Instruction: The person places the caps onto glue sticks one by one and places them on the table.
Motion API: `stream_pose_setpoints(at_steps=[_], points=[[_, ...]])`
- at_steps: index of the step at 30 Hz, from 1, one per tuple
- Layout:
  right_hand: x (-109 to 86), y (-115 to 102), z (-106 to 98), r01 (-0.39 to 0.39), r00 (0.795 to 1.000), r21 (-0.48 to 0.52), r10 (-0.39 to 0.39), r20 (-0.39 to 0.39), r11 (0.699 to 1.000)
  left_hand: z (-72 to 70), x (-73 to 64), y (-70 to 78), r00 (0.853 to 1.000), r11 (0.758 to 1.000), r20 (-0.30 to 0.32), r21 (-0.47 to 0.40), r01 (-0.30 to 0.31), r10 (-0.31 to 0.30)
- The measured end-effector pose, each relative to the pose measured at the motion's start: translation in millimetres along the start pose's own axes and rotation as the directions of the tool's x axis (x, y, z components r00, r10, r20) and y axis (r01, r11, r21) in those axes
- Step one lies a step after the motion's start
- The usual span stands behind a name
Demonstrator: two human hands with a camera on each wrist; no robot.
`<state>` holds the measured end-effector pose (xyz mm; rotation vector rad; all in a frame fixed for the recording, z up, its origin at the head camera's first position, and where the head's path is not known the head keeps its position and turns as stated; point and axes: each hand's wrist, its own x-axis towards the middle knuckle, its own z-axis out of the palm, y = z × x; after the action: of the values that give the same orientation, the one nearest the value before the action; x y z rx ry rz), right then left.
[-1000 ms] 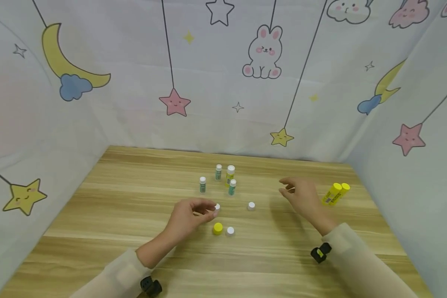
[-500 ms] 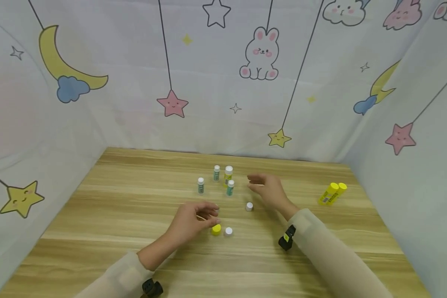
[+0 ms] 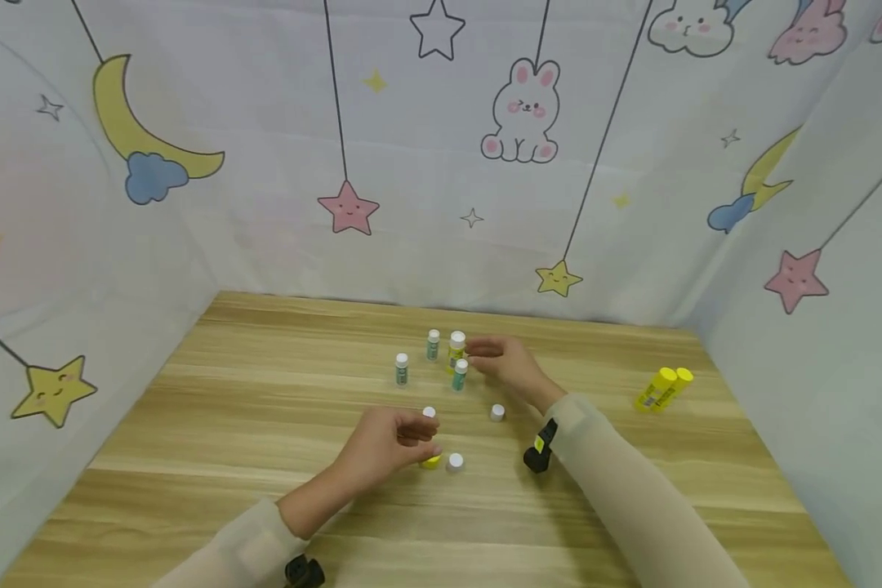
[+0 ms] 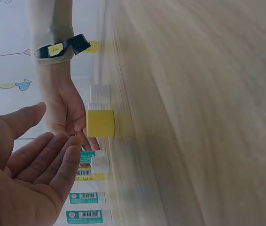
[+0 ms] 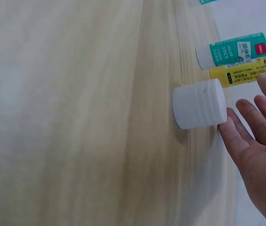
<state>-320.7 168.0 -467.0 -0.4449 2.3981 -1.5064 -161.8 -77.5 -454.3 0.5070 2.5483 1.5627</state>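
My right hand [image 3: 514, 369] reaches in from the right to the yellow glue stick [image 3: 456, 354], which stands upright with a white top. In the right wrist view its fingers [image 5: 260, 122] are extended and the thumb tip overlaps the yellow label. Three smaller green glue sticks [image 3: 402, 371] stand around the yellow one. My left hand [image 3: 382, 445] hovers with relaxed fingers over a yellow cap [image 3: 431, 463], partly hiding it. The left wrist view shows that palm [image 4: 25, 188] holding nothing, beside the cap. White caps [image 3: 497, 412] sit on the table nearby, one large in the right wrist view.
Two yellow glue sticks [image 3: 657, 389] stand side by side at the right of the wooden table [image 3: 228, 425]. A white printed curtain [image 3: 426, 253] hangs along the back and both sides. Another white cap [image 3: 456, 462] lies just right of the yellow cap.
My right hand has moved left from near the two yellow glue sticks to the yellow one in the group. The left hand has shifted slightly right and down, over the yellow cap.
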Motion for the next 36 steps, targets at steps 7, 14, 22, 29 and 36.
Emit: stream_pose_setpoints(at_steps=[7, 14, 22, 29, 36], points=[[10.7, 0, 1, -0.015, 0.996, 0.019, 0.013, 0.093, 1.000, -0.5, -1.8, -0.7, 1.000, 1.000, 0.020, -0.020, -0.010, 0.010], [16.9, -2, 8, 0.001, 0.995, 0.008, -0.002, 0.103, 1.000, 0.7, -3.5, -2.3, 0.999, 0.999, 0.027, -0.042, -0.031, 0.033], [19.0, -7, 13, -0.001, 0.994, 0.028, -0.002, 0.111, 1.000, -3.1, -4.8, -4.3, 0.999, 0.999, 0.036, -0.039, -0.030, 0.031], [18.4, -6, 13, 0.006, 0.993, 0.052, -0.013, 0.116, 0.999, -2.8, -4.9, -3.2, 0.999, 0.999, 0.045, -0.039, -0.027, 0.028], [15.8, -6, 11, 0.021, 0.994, 0.029, -0.024, 0.107, 0.999, -2.5, -5.3, -1.7, 0.999, 1.000, 0.039, -0.023, -0.019, 0.020]])
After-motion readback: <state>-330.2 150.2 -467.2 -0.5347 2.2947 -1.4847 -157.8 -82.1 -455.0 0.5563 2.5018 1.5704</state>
